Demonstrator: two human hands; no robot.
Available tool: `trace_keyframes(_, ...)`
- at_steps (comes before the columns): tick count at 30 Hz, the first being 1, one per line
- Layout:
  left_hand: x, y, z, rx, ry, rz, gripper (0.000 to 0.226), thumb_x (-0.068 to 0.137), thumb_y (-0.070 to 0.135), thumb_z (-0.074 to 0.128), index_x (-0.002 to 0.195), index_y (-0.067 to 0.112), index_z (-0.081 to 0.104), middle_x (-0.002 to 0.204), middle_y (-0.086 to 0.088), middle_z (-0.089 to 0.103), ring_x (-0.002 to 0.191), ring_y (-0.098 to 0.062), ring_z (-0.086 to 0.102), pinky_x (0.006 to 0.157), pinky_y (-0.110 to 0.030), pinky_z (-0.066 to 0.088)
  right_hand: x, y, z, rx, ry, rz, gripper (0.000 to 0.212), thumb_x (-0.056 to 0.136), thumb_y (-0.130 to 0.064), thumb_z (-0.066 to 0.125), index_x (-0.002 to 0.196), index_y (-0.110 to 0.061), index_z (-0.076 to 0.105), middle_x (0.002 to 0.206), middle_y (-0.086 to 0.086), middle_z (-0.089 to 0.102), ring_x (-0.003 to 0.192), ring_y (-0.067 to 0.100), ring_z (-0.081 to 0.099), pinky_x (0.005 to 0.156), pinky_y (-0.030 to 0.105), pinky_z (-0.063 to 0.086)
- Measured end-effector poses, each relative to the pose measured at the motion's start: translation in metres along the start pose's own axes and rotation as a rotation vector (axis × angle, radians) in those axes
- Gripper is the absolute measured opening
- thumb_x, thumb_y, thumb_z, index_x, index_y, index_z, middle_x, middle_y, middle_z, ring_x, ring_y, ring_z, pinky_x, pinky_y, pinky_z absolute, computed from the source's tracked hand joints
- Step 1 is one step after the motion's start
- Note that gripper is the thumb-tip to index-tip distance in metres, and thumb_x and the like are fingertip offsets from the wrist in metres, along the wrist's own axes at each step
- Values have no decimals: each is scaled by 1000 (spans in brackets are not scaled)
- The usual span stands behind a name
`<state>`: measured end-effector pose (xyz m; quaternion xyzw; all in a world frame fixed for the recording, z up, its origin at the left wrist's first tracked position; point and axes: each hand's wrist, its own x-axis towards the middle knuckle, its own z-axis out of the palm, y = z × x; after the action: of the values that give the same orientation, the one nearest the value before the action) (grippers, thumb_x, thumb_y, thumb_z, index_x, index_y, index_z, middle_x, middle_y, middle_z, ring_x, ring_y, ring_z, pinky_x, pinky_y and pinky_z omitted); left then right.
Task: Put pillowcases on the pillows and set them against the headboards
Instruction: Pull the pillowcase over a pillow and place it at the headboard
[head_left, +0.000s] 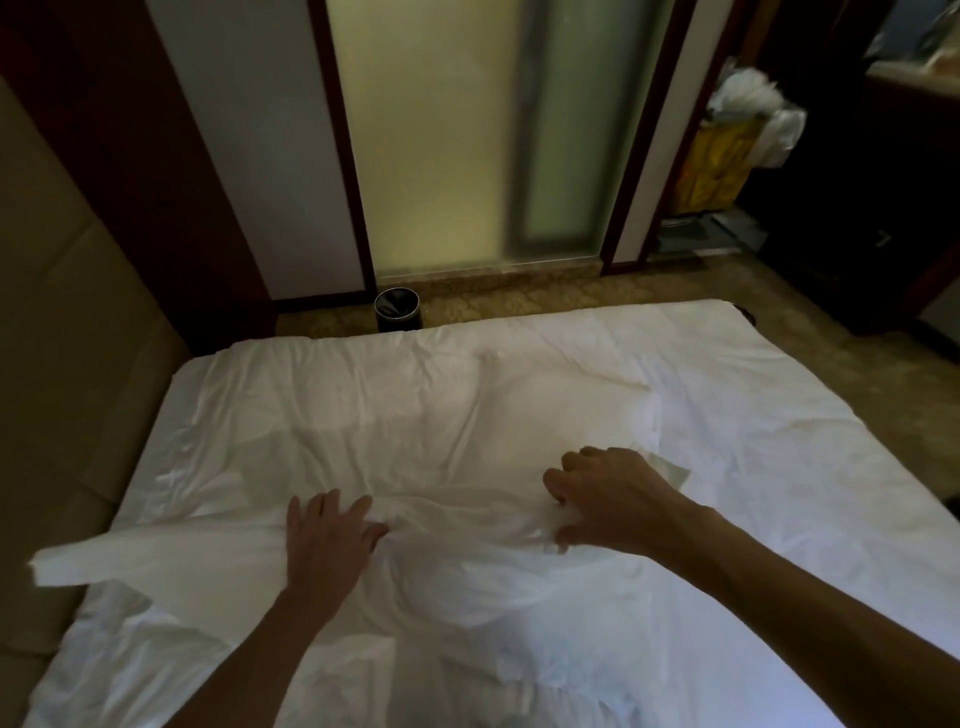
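A white pillowcase (467, 415) lies spread and wrinkled across the white bed (779, 467). Its near edge is bunched between my hands, and one corner (93, 564) sticks out past the bed's left side. My left hand (327, 540) rests on the cloth with its fingers spread and the thumb pressing a fold. My right hand (602, 499) is curled, pinching the bunched cloth at its near edge. The tan padded headboard (67, 338) stands along the left. I cannot make out a separate pillow among the white cloth.
A small black bin (397, 310) stands on the patterned floor beyond the bed, below a frosted glass panel (467, 130). At the back right a housekeeping cart (727, 156) holds a yellow bag and white linen. Dark wooden furniture fills the far right.
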<state>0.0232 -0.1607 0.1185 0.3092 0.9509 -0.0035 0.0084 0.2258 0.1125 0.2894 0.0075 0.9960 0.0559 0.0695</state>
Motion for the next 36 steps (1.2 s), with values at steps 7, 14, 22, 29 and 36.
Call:
trace_keyframes(7, 5, 6, 2, -76, 28, 15, 46, 79, 54, 47, 100, 26, 76, 105, -10, 72, 101, -33, 64, 100, -57, 37, 4, 4, 21, -114, 42, -125, 44, 74, -53, 74, 103, -25, 59, 86, -1, 60, 73, 19, 59, 59, 30, 36)
trace_keyframes(14, 8, 47, -23, -498, 76, 266, 44, 90, 44, 37, 114, 29, 70, 107, 8, 73, 99, -15, 66, 89, -27, 49, 18, 8, 33, -199, 286, 13, 31, 76, -43, 74, 94, -19, 65, 80, 4, 61, 70, 23, 55, 59, 35, 45)
trace_keyframes(22, 7, 60, -38, -279, 273, 570, 64, 77, 74, 61, 118, 26, 65, 100, 8, 69, 89, -14, 66, 77, -30, 55, 18, 24, 40, -196, 415, 175, 37, 83, -50, 68, 96, -17, 61, 85, 2, 59, 74, 23, 54, 67, 37, 43)
trace_keyframes(29, 20, 38, -34, -94, 534, 600, 31, 89, 37, 61, 112, 20, 72, 84, 0, 61, 75, -23, 60, 68, -36, 43, 18, 33, 41, -172, 612, 118, 17, 87, -25, 68, 95, -15, 58, 84, 3, 59, 73, 23, 52, 64, 36, 43)
trace_keyframes(36, 18, 32, -41, -96, 509, 529, 36, 81, 23, 53, 111, 19, 72, 85, -1, 59, 76, -25, 59, 67, -38, 43, 13, 44, 45, -164, 789, 44, 12, 86, -4, 59, 92, -13, 63, 90, 3, 64, 77, 24, 57, 67, 33, 42)
